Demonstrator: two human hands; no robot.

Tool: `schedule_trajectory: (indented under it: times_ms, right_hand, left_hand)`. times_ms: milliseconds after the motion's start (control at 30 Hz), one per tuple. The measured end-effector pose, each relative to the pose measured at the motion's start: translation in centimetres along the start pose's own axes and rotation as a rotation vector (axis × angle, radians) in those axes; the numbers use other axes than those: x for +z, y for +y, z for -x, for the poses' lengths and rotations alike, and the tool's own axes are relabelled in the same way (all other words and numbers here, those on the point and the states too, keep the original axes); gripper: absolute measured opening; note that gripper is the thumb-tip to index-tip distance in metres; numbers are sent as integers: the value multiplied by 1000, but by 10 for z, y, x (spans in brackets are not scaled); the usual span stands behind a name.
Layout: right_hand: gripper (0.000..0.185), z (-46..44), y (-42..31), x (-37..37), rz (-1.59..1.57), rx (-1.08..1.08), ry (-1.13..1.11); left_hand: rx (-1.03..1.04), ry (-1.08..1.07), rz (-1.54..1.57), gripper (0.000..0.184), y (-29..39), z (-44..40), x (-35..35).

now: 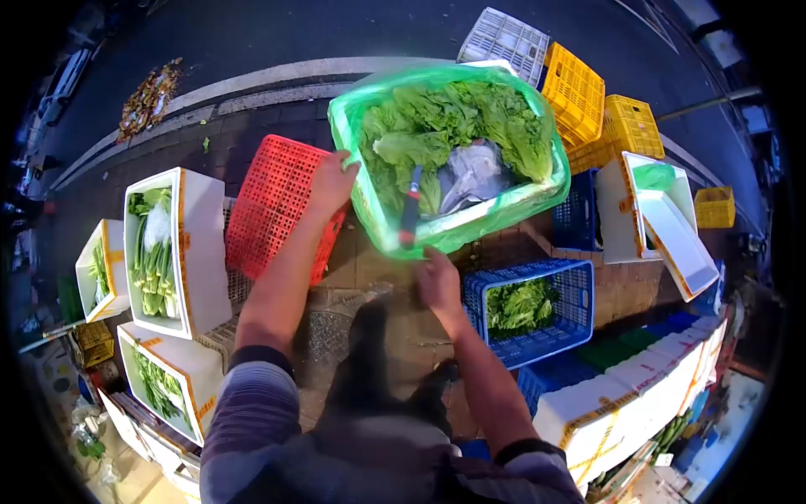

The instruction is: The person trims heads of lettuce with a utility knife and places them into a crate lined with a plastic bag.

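Note:
In front of me is a white foam box lined with a green plastic bag (pixel 556 181), its lining folded over the rim. Leafy lettuce (pixel 453 109) fills much of it. A crumpled grey cloth or glove (pixel 472 175) and a knife (pixel 410 214) with a black and red handle lie on top, the handle reaching over the near rim. My left hand (pixel 333 181) is closed on the bag-covered left edge. At the near edge, my right hand (pixel 438 281) pinches the green bag below the knife handle.
A red crate (pixel 273 202) stands left of the box, beside foam boxes of greens (pixel 180 252). To the right are a blue crate (pixel 583 315) with lettuce, an open foam box (pixel 617 210) and yellow crates (pixel 575 92). A scrap pile (pixel 149 99) lies by the road.

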State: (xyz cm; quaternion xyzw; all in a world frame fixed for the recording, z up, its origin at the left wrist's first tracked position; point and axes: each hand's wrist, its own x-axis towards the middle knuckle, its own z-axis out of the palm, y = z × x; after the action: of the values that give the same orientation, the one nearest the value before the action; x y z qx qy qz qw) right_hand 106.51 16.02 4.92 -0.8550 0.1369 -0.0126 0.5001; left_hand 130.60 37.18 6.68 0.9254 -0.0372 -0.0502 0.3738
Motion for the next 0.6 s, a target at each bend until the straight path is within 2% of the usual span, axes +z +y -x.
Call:
schedule_trajectory:
  times_ms: [33,100,200,300,333,433,533,600]
  right_hand:
    - [46,-33,-15,19,175,-81,43]
    - [50,-83,-52,34,361,-20,-15]
    - [62,-118,-35,60,521,-39,4]
    - [66,-134,-17,67,539,243,-148]
    - [70,-132,-12,68,530,172,-87]
    - [54,-125,-19,65,649,57,-77]
    - [59,-125,-20,66,531,115,8]
    - [60,-127,-18,65,484,154,31]
  left_hand:
    - [12,24,-50,47,-8,-19,2]
    - [57,88,-146,48,-18,-59,5]
    - [128,100,-231,58,-36,-102,13]
    - [110,65,-281,66,-52,-132,23]
    - [100,76,-304,67,-59,-143,28]
    - [113,55,-334,68,-72,-169,35]
    - [162,36,-354,68,-78,-190,41]
    - [109,-89,-349,68,-78,-204,43]
